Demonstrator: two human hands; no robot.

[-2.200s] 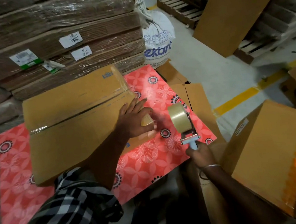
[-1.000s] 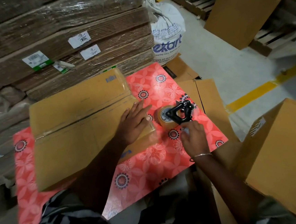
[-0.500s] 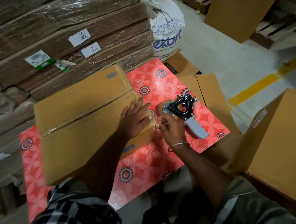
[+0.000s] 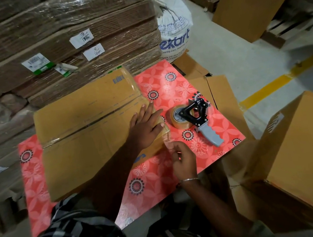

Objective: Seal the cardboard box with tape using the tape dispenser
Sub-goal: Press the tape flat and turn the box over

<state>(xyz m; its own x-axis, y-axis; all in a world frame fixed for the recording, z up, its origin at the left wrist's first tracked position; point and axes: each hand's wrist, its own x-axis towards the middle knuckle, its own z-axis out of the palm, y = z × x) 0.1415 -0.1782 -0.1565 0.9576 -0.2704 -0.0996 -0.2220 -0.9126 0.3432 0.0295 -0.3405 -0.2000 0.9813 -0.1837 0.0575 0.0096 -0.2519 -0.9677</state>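
Right hand pinching a loose clear tape end just off the cardboard box corner, fingers nearly closed on it; left hand spread flat, pressing the box's right end onto the red desk. Tape dispenser lying on its side at about 1 o'clock from the right hand, near but apart, handle aimed toward 5 o'clock, nearer that hand than the left. Versus half a second ago: right hand off the dispenser, drawn down to 6 o'clock, tape tail now gripped
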